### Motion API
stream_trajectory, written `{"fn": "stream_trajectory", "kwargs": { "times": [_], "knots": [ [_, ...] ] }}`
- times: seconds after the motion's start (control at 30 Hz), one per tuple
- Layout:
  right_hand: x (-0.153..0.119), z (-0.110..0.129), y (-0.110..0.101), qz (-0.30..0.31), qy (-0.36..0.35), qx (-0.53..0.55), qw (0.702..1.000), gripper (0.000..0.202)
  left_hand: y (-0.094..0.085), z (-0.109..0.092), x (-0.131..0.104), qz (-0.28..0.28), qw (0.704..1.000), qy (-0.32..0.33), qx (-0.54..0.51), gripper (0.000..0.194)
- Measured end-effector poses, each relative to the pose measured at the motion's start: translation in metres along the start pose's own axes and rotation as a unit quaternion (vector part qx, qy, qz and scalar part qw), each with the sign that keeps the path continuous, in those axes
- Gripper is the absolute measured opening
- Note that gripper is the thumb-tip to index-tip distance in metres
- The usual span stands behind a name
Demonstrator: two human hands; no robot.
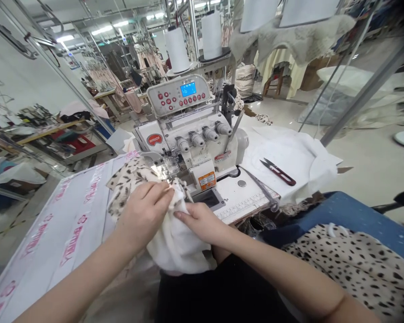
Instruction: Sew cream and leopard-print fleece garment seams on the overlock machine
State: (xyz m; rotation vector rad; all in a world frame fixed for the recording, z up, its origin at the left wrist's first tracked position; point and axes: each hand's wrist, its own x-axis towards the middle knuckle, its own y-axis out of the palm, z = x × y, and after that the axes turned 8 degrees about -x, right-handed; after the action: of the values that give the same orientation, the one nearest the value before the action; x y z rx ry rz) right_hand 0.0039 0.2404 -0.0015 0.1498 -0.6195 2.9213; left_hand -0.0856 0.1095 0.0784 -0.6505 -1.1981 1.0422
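Note:
An overlock sewing machine (198, 139) with a lit blue display stands in front of me. White and spotted fabric (185, 244) hangs from its needle area down over my lap, and a spotted part (129, 172) lies left of the presser foot. My left hand (144, 211) is closed on the fabric close to the needle, fingers bent over it. Just right of it, my right hand (198, 220) pinches the white edge between thumb and fingers. The fabric under both palms is hidden.
Thread snips (278, 172) lie on white cloth (299, 152) to the machine's right. Spotted fabric (357, 260) rests on a blue surface (366, 215) at lower right. Thread cones (177, 49) stand above the machine. A plastic-covered tabletop (67, 224) extends left.

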Motion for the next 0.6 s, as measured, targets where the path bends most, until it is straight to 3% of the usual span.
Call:
{"fn": "stream_trajectory", "kwargs": {
  "times": [0.13,0.37,0.6],
  "knots": [
    [-0.007,0.0,-0.001,0.01,0.008,0.01,1.0,0.027,-0.004,-0.007,-0.002,0.017,0.996,-0.084,-0.006,0.023],
    [-0.01,0.0,-0.001,0.01,0.016,-0.004,1.0,0.028,0.003,-0.006,-0.004,-0.023,0.999,-0.022,0.021,0.025],
    [-0.025,0.0,0.008,0.017,0.029,-0.03,0.999,0.029,0.013,-0.027,-0.017,-0.033,0.993,-0.11,-0.005,0.034]
  ]
}}
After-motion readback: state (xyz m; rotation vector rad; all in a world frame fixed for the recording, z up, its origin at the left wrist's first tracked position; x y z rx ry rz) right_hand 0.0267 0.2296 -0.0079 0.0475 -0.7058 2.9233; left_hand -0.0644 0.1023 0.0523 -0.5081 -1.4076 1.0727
